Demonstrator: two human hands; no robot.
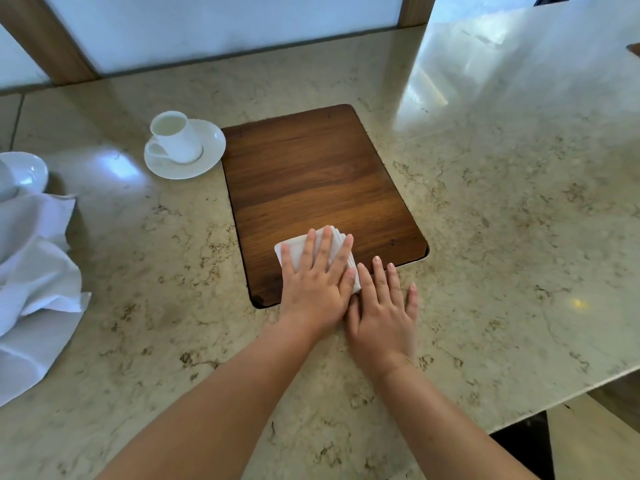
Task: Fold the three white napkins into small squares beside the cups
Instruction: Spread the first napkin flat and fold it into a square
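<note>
A white napkin, folded into a small thick square, lies on the near edge of a brown wooden board. My left hand lies flat on top of it, fingers spread, and hides most of it. My right hand rests flat on the stone counter just right of the napkin, its thumb side touching my left hand. A white cup stands on a saucer at the board's far left corner. A heap of unfolded white napkins lies at the left edge.
The counter is glossy beige stone; its near right edge drops off to a dark floor. A second white saucer sits at the far left, partly cut off by the frame. A frosted window wall with wooden posts runs along the back.
</note>
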